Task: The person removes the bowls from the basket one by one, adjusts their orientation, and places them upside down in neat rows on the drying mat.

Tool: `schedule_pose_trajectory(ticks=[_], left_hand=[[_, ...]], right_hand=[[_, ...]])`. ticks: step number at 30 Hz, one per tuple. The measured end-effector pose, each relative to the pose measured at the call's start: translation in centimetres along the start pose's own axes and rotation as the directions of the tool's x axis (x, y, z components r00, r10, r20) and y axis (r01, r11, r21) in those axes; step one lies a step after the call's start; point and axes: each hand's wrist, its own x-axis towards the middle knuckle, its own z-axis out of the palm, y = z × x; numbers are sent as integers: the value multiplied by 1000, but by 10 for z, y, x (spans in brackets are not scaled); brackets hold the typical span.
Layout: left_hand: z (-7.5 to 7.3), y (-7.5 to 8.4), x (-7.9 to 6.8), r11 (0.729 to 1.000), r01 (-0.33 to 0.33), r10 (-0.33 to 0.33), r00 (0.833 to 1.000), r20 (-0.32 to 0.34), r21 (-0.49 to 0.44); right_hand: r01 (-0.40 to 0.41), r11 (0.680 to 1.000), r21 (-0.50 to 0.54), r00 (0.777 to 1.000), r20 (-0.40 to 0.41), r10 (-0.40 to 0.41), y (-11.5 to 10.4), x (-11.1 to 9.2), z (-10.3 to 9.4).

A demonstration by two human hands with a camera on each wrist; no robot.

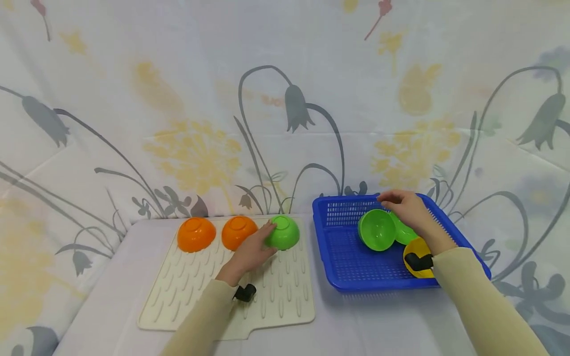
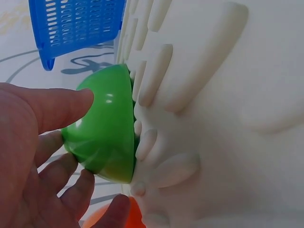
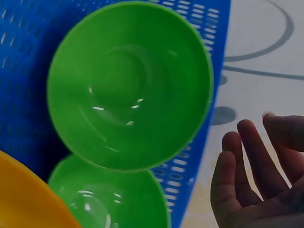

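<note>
An upside-down green bowl sits on the ribbed cream drying mat. My left hand holds it from the left, thumb and fingers round its base; the left wrist view shows the thumb over the green side. Two orange bowls, the nearer one and the farther one, stand upside down to its left. My right hand hovers above the back of the blue basket, fingers loosely bent, holding nothing. Below it lie a green bowl, a second green bowl and a yellow bowl.
A patterned cloth hangs directly behind the mat and basket. The basket has raised, perforated walls and stands to the right of the mat, with a narrow strip of white tabletop between them.
</note>
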Motion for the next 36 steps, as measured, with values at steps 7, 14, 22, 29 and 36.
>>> schedule_pose_trajectory(ticks=[7, 14, 22, 29, 36], left_hand=[[1, -3, -1, 1000, -4, 4, 1000, -7, 7], [2, -3, -1, 1000, -9, 9, 1000, -15, -17], [1, -1, -2, 1000, -22, 22, 1000, -8, -18], [2, -1, -2, 1000, -23, 23, 1000, -8, -19], [2, -1, -2, 1000, -14, 14, 1000, -7, -20]], right_hand=[[-57, 998, 24, 992, 115, 54, 21, 12, 8], [-54, 996, 65, 979, 202, 40, 32, 12, 8], [-72, 994, 85, 974, 221, 52, 43, 16, 9], [-69, 996, 62, 982, 181, 56, 44, 15, 11], [-80, 996, 48, 986, 151, 72, 39, 13, 11]])
